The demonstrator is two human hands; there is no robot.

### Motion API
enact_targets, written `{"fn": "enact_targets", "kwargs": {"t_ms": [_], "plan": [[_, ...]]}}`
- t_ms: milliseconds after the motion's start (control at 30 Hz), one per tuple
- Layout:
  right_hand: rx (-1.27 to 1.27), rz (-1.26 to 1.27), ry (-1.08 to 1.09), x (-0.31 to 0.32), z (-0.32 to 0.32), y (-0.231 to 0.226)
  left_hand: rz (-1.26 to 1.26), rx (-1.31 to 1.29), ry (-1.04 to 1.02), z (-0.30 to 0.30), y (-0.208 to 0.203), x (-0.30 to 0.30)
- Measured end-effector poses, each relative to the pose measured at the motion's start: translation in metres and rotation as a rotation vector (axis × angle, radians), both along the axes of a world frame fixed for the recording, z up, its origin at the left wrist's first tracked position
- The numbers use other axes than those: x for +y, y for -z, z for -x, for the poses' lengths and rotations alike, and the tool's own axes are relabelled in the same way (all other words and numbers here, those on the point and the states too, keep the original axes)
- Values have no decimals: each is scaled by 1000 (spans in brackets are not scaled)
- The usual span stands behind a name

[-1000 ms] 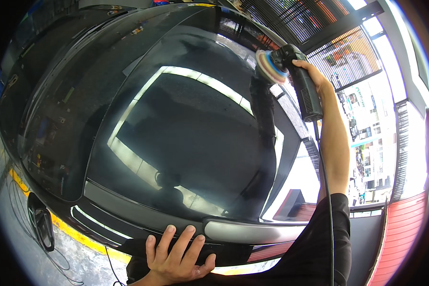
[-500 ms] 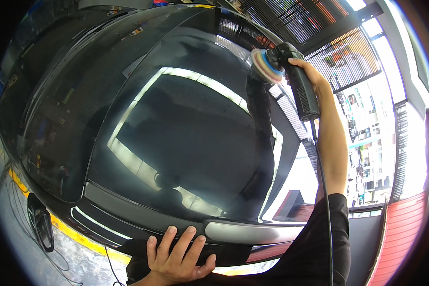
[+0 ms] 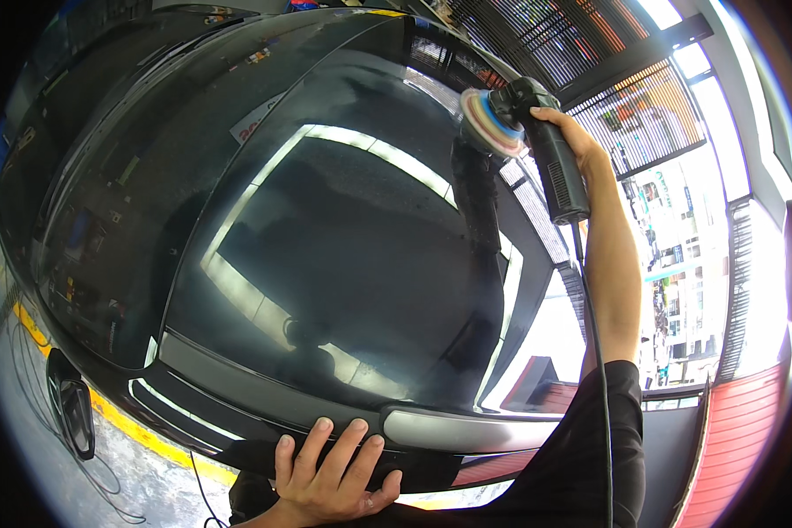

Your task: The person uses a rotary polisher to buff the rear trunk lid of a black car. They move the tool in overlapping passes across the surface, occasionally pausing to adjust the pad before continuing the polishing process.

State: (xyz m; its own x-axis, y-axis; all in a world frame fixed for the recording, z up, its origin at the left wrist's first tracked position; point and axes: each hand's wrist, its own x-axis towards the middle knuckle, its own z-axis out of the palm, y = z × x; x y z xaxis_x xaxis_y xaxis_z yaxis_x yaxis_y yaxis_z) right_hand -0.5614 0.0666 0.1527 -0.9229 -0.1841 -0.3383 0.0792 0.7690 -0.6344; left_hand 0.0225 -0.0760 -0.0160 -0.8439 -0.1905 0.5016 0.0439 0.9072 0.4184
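My right hand (image 3: 572,145) is wrapped round the body of a black corded polisher (image 3: 556,172) at the far right of the car's roof. The polisher's round, multicoloured pad (image 3: 488,125) stands tilted against the glossy black roof panel (image 3: 352,238) and looks smeared, as if spinning. Its cord (image 3: 600,378) runs down along my right forearm and sleeve. My left hand (image 3: 334,475) lies with fingers spread on the car's near side edge, below the dark trim strip (image 3: 264,378) and left of the silver roof rail piece (image 3: 466,431).
A side mirror (image 3: 75,409) juts out at the lower left. Loose cables (image 3: 106,493) lie on the grey floor beside a yellow line (image 3: 141,434). Slatted dark panels (image 3: 651,114) and a red corrugated surface (image 3: 739,440) stand to the right. Light strips reflect in the roof.
The view has shifted very slightly. The polisher and my right hand stay at nearly the same spot on the roof, and my left hand stays on the edge.
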Motion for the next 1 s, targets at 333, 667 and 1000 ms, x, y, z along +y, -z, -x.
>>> {"fn": "enact_targets", "kwargs": {"t_ms": [333, 667, 1000], "plan": [[7, -19, -37, -16, 2, 0, -18, 11, -6, 0, 0, 1], [-18, 1, -52, -34, 1, 2, -17, 29, 0, 1, 3, 0], [-32, 12, -86, -46, 2, -1, -13, 35, -11, 3, -1, 1]]}}
